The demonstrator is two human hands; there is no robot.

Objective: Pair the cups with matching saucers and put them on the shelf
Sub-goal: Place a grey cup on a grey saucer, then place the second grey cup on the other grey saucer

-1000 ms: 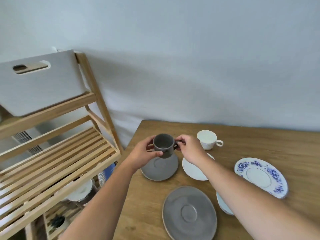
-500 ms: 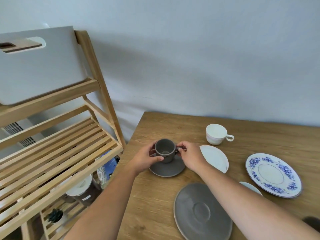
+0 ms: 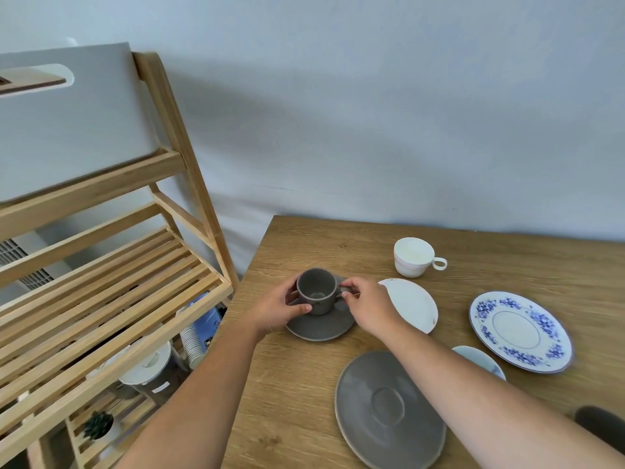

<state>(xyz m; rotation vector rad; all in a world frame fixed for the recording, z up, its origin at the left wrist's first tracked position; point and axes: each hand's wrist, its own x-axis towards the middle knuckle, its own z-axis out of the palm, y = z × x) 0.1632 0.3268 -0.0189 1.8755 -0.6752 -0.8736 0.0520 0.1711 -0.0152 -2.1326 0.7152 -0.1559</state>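
Now both hands — left hand (image 3: 275, 309), right hand (image 3: 368, 308) — clasp the matte grey cup (image 3: 317, 292) on its round saucer (image 3: 321, 324).

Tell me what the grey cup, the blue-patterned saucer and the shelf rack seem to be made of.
Grey cup: likely stoneware, matte, no glare on its walls. Blue-patterned saucer: probably glazed porcelain, white with a printed floral rim and soft sheen. Shelf rack: light wood slats with visible grain, seemingly unpainted.

A small grey cup (image 3: 317, 291) stands upright on its matching grey saucer (image 3: 321, 324) near the wooden table's left edge, while a white cup (image 3: 414, 256), white saucer (image 3: 412, 304), blue-patterned saucer (image 3: 520, 331) and larger grey saucer (image 3: 389, 409) lie unpaired to its right, beside the slatted shelf (image 3: 111, 299).
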